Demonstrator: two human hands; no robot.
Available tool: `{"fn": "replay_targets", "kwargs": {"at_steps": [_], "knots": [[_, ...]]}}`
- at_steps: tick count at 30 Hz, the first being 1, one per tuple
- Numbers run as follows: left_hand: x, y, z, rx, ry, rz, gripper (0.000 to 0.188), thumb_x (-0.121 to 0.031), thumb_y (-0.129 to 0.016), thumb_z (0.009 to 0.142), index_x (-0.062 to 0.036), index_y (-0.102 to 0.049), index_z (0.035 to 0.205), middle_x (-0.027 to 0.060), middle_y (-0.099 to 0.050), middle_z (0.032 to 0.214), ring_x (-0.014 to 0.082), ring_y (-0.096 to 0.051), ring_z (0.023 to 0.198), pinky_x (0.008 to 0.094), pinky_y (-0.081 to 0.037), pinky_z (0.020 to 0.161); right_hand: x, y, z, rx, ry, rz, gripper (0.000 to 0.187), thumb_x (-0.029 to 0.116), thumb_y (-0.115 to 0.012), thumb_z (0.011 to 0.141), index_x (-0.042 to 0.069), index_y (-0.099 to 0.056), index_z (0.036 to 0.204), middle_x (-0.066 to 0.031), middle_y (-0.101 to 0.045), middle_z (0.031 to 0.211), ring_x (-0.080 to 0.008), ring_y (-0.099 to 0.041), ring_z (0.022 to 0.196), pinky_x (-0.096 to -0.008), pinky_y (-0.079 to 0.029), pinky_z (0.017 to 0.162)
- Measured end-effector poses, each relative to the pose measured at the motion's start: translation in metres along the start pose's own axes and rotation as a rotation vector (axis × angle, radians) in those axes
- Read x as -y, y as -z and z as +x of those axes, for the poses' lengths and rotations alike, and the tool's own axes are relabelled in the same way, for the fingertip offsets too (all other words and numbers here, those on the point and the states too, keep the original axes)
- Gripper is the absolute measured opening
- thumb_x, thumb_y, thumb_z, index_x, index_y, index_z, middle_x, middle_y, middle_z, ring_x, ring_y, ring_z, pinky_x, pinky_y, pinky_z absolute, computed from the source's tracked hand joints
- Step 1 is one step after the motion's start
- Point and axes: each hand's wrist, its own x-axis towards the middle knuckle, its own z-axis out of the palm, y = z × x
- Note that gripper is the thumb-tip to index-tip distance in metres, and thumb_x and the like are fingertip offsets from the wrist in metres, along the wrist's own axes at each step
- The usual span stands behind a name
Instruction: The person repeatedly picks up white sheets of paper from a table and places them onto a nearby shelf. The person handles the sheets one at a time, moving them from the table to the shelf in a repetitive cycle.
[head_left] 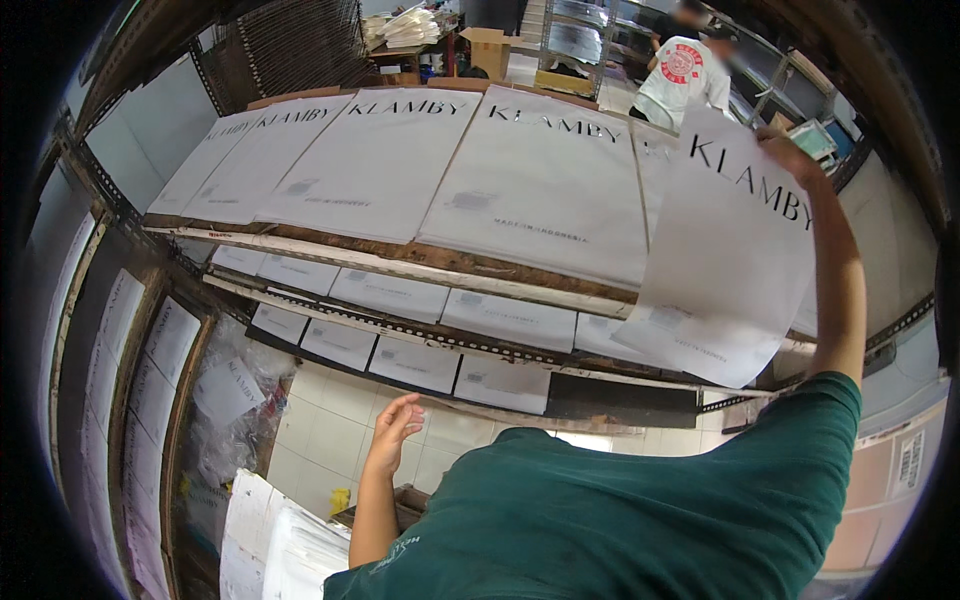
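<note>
My right hand (788, 157) is raised at the right and grips the upper edge of a thin white sheet (735, 260) with black lettering. The sheet hangs down with a slight curl, over the right end of a shelf's upper tier. More white printed sheets (540, 180) lie flat in a row on that tier, left of the held one. Low in the middle, my left hand (397, 432) is in the air with nothing in it, its fingers loosely bent and a little apart. Nearest to it are sheets (415, 363) on the lowest tier.
Slotted metal edges (440, 262) border the tiers. At the left stand upright boards with sheets (155, 400) and clear plastic wrap (225, 440). A white stack (295, 550) is at lower left. Another person in a white shirt (685, 80) is at the back right, near a cardboard box (487, 50).
</note>
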Motion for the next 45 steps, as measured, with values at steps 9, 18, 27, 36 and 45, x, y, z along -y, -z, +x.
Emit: {"fn": "replay_targets", "kwargs": {"at_steps": [9,18,27,36,45], "knots": [[0.129,-0.001,-0.029,-0.572,0.476,-0.01,0.053,-0.045,-0.063,0.076,-0.0073,-0.051,0.111,0.0055,-0.058,0.091,0.0142,-0.054,0.077,0.0284,-0.042,0.067,-0.068,-0.086,0.12,0.202,0.331,-0.073,0.02,0.012,-0.041,0.071,0.004,-0.049,0.087,-0.0026,-0.046,0.077,-0.0136,-0.043,0.077,-0.0275,-0.035,0.072],[0.162,-0.013,-0.066,-0.709,0.377,-0.228,0.045,-0.04,-0.062,0.079,-0.0073,-0.051,0.107,0.0004,-0.054,0.079,0.0082,-0.051,0.064,0.0237,-0.041,0.053,-0.052,-0.123,0.147,0.232,0.291,0.041,0.02,0.012,-0.041,0.072,0.003,-0.048,0.089,-0.0058,-0.05,0.084,-0.0168,-0.044,0.085,-0.0288,-0.035,0.079],[0.148,-0.021,-0.05,-0.732,0.332,-0.165,0.049,-0.042,-0.063,0.078,-0.0058,-0.05,0.107,0.0063,-0.056,0.09,0.0124,-0.053,0.07,0.0247,-0.043,0.055,-0.064,-0.138,0.154,0.168,0.307,0.038,0.02,0.011,-0.04,0.074,0.002,-0.047,0.09,-0.0076,-0.051,0.088,-0.0172,-0.044,0.088,-0.0284,-0.034,0.082],[0.132,-0.019,-0.046,-0.722,0.313,-0.164,0.054,-0.043,-0.064,0.077,-0.0054,-0.049,0.112,0.0077,-0.054,0.095,0.0151,-0.053,0.077,0.0262,-0.044,0.059,-0.072,-0.146,0.162,0.192,0.264,-0.066,0.027,0.011,-0.042,0.076,0.004,-0.052,0.099,-0.0105,-0.054,0.099,-0.0207,-0.047,0.096,-0.03,-0.035,0.087],[0.128,-0.001,-0.069,-0.799,0.269,-0.193,0.053,-0.044,-0.061,0.078,-0.0072,-0.049,0.113,0.0071,-0.055,0.1,0.017,-0.052,0.086,0.0297,-0.043,0.069,0.082,-0.118,0.118,0.003,0.3,-0.405,0.025,0.015,-0.044,0.079,0.004,-0.056,0.098,-0.0125,-0.057,0.106,-0.0276,-0.05,0.104,-0.0362,-0.037,0.089]]}}
